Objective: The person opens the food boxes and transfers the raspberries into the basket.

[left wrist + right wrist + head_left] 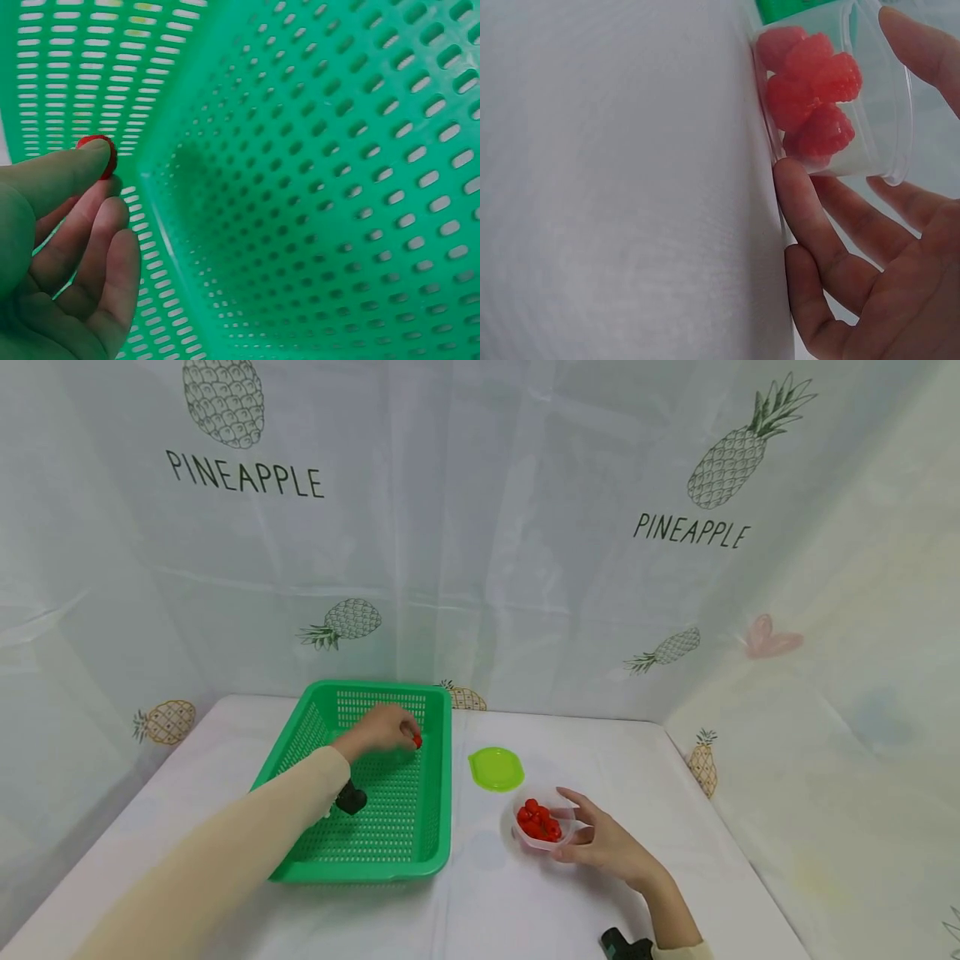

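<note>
My left hand (384, 727) reaches over the far end of the green basket (442, 810), inside its rim. Thumb and fingertips pinch a red raspberry (110, 159), mostly covered by the thumb in the left wrist view. On the white table, my right hand (606, 845) holds a clear plastic cup (889, 135) from the right side, thumb near the rim and fingers against the wall. Several raspberries (810, 82) lie in the bottom of this upright cup, seen sideways in the right wrist view.
A lime-green lid (497, 769) lies flat on the table (480, 902) between basket and cup. Behind the table hangs a pale curtain (510, 568) printed with pineapples. Dark wrist devices show at both arms.
</note>
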The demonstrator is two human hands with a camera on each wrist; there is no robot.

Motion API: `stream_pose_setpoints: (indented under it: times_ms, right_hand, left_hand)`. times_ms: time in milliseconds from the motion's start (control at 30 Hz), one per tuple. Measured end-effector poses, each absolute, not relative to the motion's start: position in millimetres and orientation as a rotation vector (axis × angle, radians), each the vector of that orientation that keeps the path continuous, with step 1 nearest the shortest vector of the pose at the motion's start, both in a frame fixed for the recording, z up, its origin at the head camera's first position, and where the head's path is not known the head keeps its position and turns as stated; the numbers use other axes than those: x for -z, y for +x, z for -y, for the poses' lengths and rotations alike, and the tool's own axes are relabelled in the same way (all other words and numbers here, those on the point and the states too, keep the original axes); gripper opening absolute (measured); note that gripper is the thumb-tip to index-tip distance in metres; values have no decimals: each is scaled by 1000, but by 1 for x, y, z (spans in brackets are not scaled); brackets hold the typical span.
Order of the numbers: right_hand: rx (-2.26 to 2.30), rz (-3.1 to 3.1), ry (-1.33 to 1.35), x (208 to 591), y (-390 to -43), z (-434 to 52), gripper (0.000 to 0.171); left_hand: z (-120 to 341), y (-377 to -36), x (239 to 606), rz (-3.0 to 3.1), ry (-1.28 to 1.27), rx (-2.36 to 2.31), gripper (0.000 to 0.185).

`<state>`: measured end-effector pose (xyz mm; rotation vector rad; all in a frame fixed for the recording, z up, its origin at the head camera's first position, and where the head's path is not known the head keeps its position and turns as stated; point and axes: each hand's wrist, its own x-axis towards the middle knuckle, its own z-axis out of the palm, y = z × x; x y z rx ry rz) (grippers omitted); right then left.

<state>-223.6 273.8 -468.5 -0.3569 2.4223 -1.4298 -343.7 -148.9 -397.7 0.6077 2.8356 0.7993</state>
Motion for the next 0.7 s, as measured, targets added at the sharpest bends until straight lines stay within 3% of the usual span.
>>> stream_pose_setpoints:
  times_ms: [700]
  right_hand:
    - [1424, -2431, -320, 468, -225, -275, 101]
  left_hand:
    - [143, -334, 419, -2790, 527, -749, 26]
